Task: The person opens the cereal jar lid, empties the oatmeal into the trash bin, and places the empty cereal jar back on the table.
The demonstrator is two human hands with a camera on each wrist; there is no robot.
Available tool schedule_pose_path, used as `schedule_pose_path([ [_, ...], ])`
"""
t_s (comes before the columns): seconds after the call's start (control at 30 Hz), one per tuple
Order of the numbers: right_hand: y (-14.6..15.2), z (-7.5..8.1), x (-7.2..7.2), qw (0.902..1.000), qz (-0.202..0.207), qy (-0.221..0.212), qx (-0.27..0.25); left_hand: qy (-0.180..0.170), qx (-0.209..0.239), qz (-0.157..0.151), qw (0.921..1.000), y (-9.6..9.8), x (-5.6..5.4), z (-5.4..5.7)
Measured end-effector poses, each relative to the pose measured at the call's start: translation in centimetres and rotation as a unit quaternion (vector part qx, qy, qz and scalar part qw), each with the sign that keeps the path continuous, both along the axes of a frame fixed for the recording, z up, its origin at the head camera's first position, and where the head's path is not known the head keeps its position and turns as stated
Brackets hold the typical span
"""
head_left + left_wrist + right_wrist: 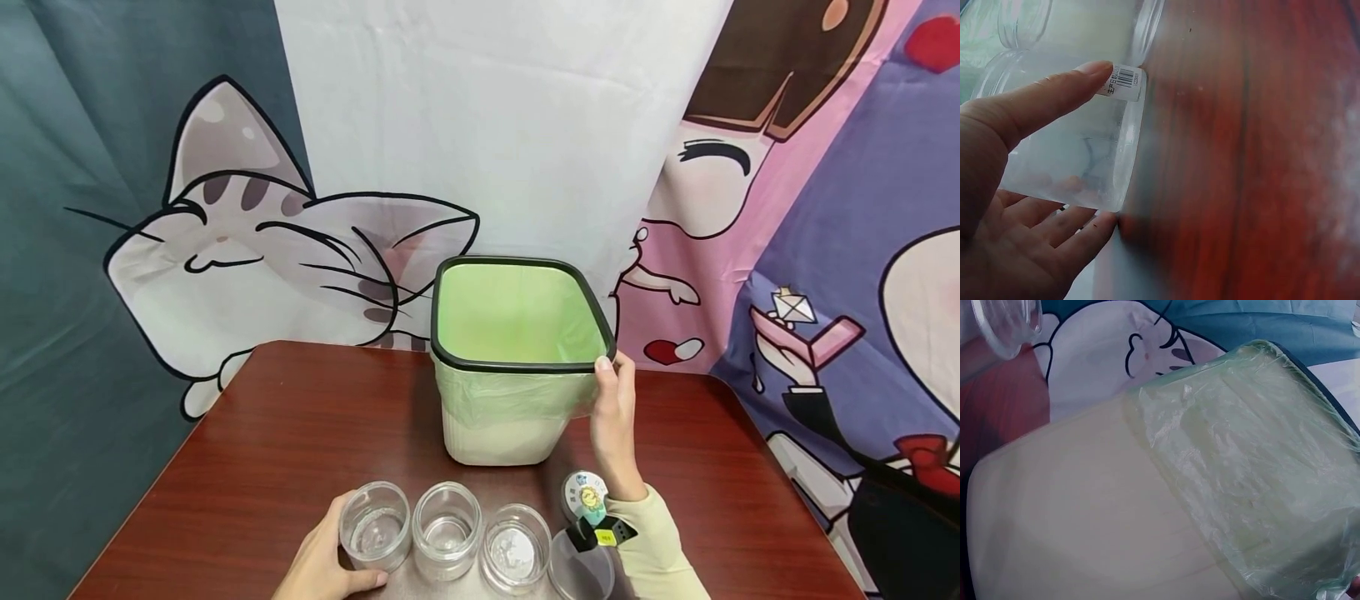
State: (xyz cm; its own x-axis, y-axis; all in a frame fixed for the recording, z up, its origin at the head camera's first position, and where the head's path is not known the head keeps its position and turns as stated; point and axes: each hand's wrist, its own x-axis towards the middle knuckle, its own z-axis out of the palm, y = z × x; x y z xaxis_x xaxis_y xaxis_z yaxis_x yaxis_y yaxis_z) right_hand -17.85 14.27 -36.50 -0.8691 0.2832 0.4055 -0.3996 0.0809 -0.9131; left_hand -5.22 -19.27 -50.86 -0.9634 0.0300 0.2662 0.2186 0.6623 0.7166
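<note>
My left hand (pixel 318 554) holds a clear plastic jar (pixel 375 542), lidless, at the left end of a row of jars. In the left wrist view the thumb (pixel 1054 100) presses near a small barcode label (pixel 1125 82) on the jar's side, with the other fingers on its far side. A cream trash can (pixel 502 437) with a black rim stands behind the jars. Its pale green bag (pixel 1247 462) is folded down over the outside. My right hand (pixel 617 417) grips the can's near right corner, thumb at the rim. Most of that hand is outside the right wrist view.
Two more open clear jars (pixel 447 533) (pixel 516 550) stand to the right of the held one. Beyond them are a clear round lid (pixel 583 571) and a round item with a printed top (pixel 583 492), partly behind the right wrist. A cartoon-print cloth (pixel 487 125) hangs behind the reddish-brown table (pixel 247 467).
</note>
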Motion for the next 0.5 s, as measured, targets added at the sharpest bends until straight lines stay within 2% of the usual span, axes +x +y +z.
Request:
schedule_pose_path([
  [0.13,0.1,0.1,0.0,0.9998,0.004,-0.017,0.007,-0.022,0.006,0.007,0.9997,0.0,0.1,0.2],
  [0.3,0.7,0.1,0.2,0.9970,0.025,-0.068,0.029,-0.046,0.012,0.017,0.9987,0.2,0.2,0.4],
  [0.4,1.2,0.0,0.4,0.9946,0.042,-0.087,0.039,-0.071,0.024,0.012,0.9971,0.1,0.4,0.5],
  [0.5,2.1,0.0,0.6,0.9936,0.050,-0.093,0.039,-0.060,0.023,-0.018,0.9978,-0.1,0.4,0.6],
])
